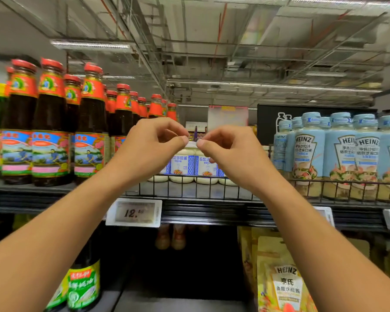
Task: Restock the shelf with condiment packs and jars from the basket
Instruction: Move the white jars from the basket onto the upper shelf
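Both arms reach up to the top shelf (212, 211), and the two hands meet at its middle. The left hand (149, 149) and the right hand (232, 154) are curled the same way: the fingers (180, 140) are narrow, thumb tip drawn close to forefinger tip, and the rest are folded into the palm. The two pinches sit nearly touching each other, right at the white cap (192, 144) of a salad dressing jar (182, 165). Most of the cap is hidden behind the thumbs, so I cannot tell whether either hand truly grips it or only touches it.

The jar stands upright among a small cluster of like jars — white, with blue-patterned labels — set back on the shelf behind a low wire rail (189, 190). Bare shelf shows between the rail and the jars.

To the left stands a crowded row of dark sauce bottles (51, 131) with red caps and orange neck bands. To the right — behind the same kind of rail — stand pale blue Heinz bottles (340, 154). A price tag (134, 212) reading 12 clips to the shelf edge below the left wrist. On the shelf beneath, a green-labelled bottle (83, 287) stands at the left and yellow Heinz pouches (284, 284) at the right.
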Tool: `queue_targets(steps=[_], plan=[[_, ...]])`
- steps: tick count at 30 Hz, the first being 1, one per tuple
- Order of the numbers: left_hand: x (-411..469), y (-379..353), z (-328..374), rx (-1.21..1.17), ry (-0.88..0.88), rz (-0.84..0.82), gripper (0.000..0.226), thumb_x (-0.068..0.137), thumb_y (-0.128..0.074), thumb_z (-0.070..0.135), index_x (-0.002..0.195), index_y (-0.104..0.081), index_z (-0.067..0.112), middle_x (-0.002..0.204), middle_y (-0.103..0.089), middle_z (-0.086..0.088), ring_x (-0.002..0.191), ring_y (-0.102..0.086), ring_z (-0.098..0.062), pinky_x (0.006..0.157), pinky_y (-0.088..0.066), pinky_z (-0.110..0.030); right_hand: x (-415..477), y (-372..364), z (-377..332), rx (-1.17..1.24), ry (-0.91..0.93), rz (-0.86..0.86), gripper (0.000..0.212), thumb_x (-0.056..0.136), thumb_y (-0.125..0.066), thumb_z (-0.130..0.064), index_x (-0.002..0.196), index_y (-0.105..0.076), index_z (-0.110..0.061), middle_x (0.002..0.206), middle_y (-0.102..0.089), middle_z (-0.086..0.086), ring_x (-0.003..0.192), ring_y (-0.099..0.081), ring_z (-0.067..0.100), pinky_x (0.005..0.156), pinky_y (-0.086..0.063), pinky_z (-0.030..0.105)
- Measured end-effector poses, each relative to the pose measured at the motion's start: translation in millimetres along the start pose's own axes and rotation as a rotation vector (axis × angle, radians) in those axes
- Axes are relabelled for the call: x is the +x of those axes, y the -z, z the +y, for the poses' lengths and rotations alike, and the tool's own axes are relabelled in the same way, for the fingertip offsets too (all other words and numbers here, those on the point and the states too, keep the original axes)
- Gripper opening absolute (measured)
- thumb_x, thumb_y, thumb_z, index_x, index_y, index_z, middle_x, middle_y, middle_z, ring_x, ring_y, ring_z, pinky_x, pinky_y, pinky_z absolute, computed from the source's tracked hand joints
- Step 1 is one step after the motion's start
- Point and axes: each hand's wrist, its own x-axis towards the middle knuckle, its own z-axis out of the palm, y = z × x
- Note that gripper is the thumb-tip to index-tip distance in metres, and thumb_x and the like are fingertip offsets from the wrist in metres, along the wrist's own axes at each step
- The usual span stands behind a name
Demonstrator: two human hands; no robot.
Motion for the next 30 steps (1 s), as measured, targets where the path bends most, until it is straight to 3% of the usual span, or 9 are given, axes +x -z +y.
queue_targets(steps=[4,8,12,15,19,25,30], plan=[[-20,9,16,-0.014,0.04,0.058,0.009,0.09,-0.069,0.022,0.085,-0.073,0.028,0.077,-0.073,0.006,0.077,-0.069,-0.016,0.066,-0.058,-0.034,-13,3,-6,0.081,0.056,-0.029,0.012,0.09,-0.072,-0.027,0.079,-0.072,-0.023,0.068,-0.069,-0.004,0.065,-0.064,0.011,0.063,-0.051,0.033],[-46,18,32,-0.046,0.066,0.112,0.008,0.09,-0.07,0.019,0.087,-0.074,0.025,0.079,-0.074,0.0,0.076,-0.07,-0.017,0.057,-0.055,-0.025,-30,1,-17,0.223,0.128,-0.052,0.012,0.09,-0.071,-0.02,0.078,-0.072,-0.018,0.071,-0.07,0.007,0.071,-0.066,0.027,0.07,-0.057,0.046],[-83,34,40,-0.07,0.13,0.132,0.007,0.082,-0.068,0.032,0.086,-0.073,0.033,0.078,-0.075,0.005,0.072,-0.07,-0.007,0.054,-0.051,-0.018,-52,-12,-31,0.339,0.185,-0.131,0.014,0.089,-0.071,-0.018,0.076,-0.071,-0.022,0.067,-0.068,0.002,0.064,-0.062,0.015,0.067,-0.056,0.045],[-111,51,44,-0.062,0.17,0.176,0.008,0.08,-0.066,0.03,0.085,-0.073,0.028,0.075,-0.074,0.004,0.067,-0.068,-0.007,0.053,-0.051,-0.019,-68,-31,-44,0.417,0.184,-0.203,0.015,0.09,-0.071,-0.016,0.077,-0.071,-0.023,0.068,-0.068,-0.001,0.066,-0.063,0.016,0.07,-0.057,0.044],[-154,81,48,-0.023,0.237,0.235,0.008,0.08,-0.066,0.027,0.084,-0.074,0.028,0.074,-0.073,-0.003,0.066,-0.067,-0.01,0.052,-0.051,-0.02,-89,-62,-64,0.537,0.185,-0.294,0.008,0.091,-0.071,-0.014,0.082,-0.073,-0.013,0.071,-0.07,0.002,0.066,-0.064,0.017,0.066,-0.054,0.036],[-231,136,51,0.095,0.376,0.335,0.006,0.084,-0.069,0.028,0.089,-0.073,0.028,0.077,-0.074,0.002,0.069,-0.069,-0.009,0.056,-0.05,-0.021,-128,-127,-102,0.709,0.157,-0.452,0.009,0.084,-0.069,-0.031,0.075,-0.071,-0.03,0.072,-0.072,-0.005,0.067,-0.066,0.01,0.062,-0.051,0.026],[-298,191,51,0.169,0.492,0.435,0.012,0.092,-0.068,0.018,0.09,-0.073,0.028,0.077,-0.074,0.004,0.064,-0.066,-0.005,0.055,-0.049,-0.017,-162,-189,-137,0.825,0.154,-0.548,0.013,0.092,-0.071,-0.017,0.079,-0.072,-0.022,0.072,-0.071,-0.006,0.063,-0.065,0.006,0.059,-0.049,0.018]])
